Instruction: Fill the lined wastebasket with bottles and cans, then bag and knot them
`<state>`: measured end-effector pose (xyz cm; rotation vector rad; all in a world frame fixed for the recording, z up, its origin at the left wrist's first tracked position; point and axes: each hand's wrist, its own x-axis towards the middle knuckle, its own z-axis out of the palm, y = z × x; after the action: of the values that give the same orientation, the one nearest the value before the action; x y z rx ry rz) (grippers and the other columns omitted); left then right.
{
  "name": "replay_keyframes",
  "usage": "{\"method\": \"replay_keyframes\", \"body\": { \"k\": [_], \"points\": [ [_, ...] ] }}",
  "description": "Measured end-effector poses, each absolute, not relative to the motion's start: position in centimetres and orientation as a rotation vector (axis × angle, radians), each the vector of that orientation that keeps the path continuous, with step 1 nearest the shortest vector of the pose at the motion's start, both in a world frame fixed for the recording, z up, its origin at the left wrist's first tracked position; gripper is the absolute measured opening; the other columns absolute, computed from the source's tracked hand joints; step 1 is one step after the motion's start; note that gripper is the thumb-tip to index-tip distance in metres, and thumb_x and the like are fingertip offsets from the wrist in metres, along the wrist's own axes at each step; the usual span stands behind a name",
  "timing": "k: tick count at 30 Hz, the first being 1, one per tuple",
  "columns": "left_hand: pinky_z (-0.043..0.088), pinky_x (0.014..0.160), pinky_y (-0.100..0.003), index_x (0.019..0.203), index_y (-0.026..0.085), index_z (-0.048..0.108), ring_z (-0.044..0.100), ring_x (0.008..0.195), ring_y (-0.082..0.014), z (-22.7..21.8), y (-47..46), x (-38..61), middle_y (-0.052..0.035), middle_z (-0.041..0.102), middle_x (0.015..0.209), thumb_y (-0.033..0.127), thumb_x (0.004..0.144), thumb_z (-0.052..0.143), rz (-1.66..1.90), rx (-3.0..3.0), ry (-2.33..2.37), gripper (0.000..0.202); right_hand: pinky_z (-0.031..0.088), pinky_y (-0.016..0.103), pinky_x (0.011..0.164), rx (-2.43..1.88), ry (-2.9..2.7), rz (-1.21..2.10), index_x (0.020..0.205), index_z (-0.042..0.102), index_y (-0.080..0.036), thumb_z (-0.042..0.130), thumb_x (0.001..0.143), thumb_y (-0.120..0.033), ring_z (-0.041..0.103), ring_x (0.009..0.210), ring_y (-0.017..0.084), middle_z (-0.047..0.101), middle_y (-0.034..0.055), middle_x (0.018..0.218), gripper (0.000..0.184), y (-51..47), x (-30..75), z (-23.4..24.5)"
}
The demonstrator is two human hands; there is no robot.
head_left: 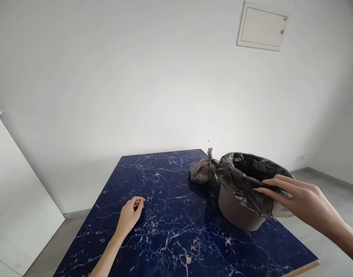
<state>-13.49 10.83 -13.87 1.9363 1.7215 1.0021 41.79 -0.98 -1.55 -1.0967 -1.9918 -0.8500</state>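
A brown-grey trash bin (238,207) stands at the right of the blue marbled table (167,215). A black trash bag (245,184) lines it and is folded over its rim. My right hand (297,196) grips the bag at the near right of the rim, thumb outside and fingers over the top. Just behind the bin, to its left, sits a tied dark see-through bag (203,171) with something inside. On the table's left part rests my left hand (131,213), its fingers curled in towards the thumb, and I see nothing in them.
A white cabinet or panel (17,192) stands to the left of the table. Behind the table rises a white wall (136,77) with a small panel door (263,29) high at the right. Grey floor (332,200) shows on the right.
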Motion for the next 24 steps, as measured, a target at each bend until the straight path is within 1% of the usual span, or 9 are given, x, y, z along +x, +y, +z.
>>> {"method": "replay_keyframes", "body": {
  "k": [3,6,8,10,13,15,17,20,24],
  "points": [
    [0.058,0.095,-0.043,0.106,0.026,0.074,0.076,0.100,-0.0317,-13.8,10.5,-13.4,-0.0110,0.081,0.104,0.059,0.097,0.049,0.989,1.950,1.718,0.043,0.053,0.039,0.071,-1.242,-1.910,-0.815,0.106,0.078,-0.028,0.054,0.109,-0.058,0.076,0.082,0.024,0.079,0.0069,0.098,0.038,-0.7,42.4,-1.9],
    [0.058,0.095,-0.043,0.106,0.026,0.073,0.075,0.100,-0.0319,-13.8,10.3,-13.3,-0.0110,0.080,0.104,0.059,0.097,0.048,0.974,1.963,1.720,0.043,0.053,0.050,0.089,-1.355,-1.733,-0.779,0.116,0.074,-0.028,0.055,0.106,-0.063,0.072,0.100,0.034,0.074,0.0107,0.106,0.041,-1.5,39.7,-1.7],
    [0.057,0.095,-0.044,0.106,0.026,0.073,0.074,0.101,-0.0324,-13.9,10.3,-13.2,-0.0115,0.079,0.104,0.058,0.097,0.047,0.965,1.974,1.723,0.043,0.051,0.053,0.099,-1.339,-1.489,-0.710,0.121,0.072,-0.026,0.063,0.105,-0.043,0.068,0.114,0.036,0.070,0.0139,0.117,0.025,-2.7,36.5,-1.8],
    [0.057,0.094,-0.044,0.106,0.025,0.074,0.073,0.102,-0.0328,-13.9,10.3,-13.1,-0.0119,0.079,0.104,0.058,0.097,0.047,0.954,1.989,1.720,0.044,0.052,0.049,0.096,-1.133,-1.563,-0.670,0.117,0.070,-0.026,0.063,0.101,-0.019,0.067,0.107,0.032,0.068,0.0135,0.115,0.019,-3.5,32.9,-2.6],
    [0.057,0.091,-0.043,0.106,0.026,0.075,0.073,0.101,-0.0329,-13.9,10.1,-12.6,-0.0119,0.079,0.103,0.060,0.098,0.047,0.932,2.018,1.705,0.045,0.046,0.039,0.081,-0.941,-1.965,-0.339,0.085,0.062,-0.024,0.052,0.093,0.001,0.063,0.089,0.023,0.068,0.0064,0.093,0.028,-2.8,27.8,-5.7],
    [0.057,0.091,-0.043,0.105,0.027,0.075,0.072,0.100,-0.0329,-13.8,9.9,-12.2,-0.0112,0.078,0.100,0.060,0.099,0.047,0.916,2.041,1.692,0.044,0.036,0.034,0.066,-0.988,-2.126,-0.030,0.070,0.049,-0.022,0.041,0.089,0.005,0.051,0.068,0.018,0.058,0.0018,0.070,0.034,-0.8,24.9,-8.5],
    [0.057,0.091,-0.044,0.103,0.027,0.075,0.072,0.097,-0.0329,-13.7,9.6,-11.9,-0.0104,0.078,0.098,0.059,0.099,0.049,0.905,2.062,1.680,0.042,0.028,0.033,0.061,-1.087,-2.188,0.180,0.064,0.041,-0.022,0.042,0.082,0.004,0.046,0.061,0.017,0.054,0.0006,0.064,0.032,2.0,22.5,-11.2],
    [0.056,0.091,-0.045,0.102,0.027,0.076,0.070,0.091,-0.0321,-13.6,9.2,-11.4,-0.0089,0.076,0.092,0.057,0.098,0.053,0.898,2.080,1.657,0.038,0.029,0.029,0.060,-1.182,-2.165,0.328,0.062,0.040,-0.021,0.043,0.074,0.007,0.050,0.059,0.014,0.057,-0.0014,0.063,0.031,6.0,19.5,-14.2],
    [0.057,0.094,-0.043,0.104,0.028,0.078,0.073,0.094,-0.0311,-13.8,8.8,-9.9,-0.0086,0.078,0.099,0.060,0.100,0.054,0.916,2.046,1.619,0.039,0.034,0.027,0.067,-1.338,-2.048,0.449,0.070,0.050,-0.022,0.042,0.083,0.004,0.062,0.071,0.016,0.068,-0.0009,0.073,0.030,10.0,15.7,-15.6]
  ]
}}
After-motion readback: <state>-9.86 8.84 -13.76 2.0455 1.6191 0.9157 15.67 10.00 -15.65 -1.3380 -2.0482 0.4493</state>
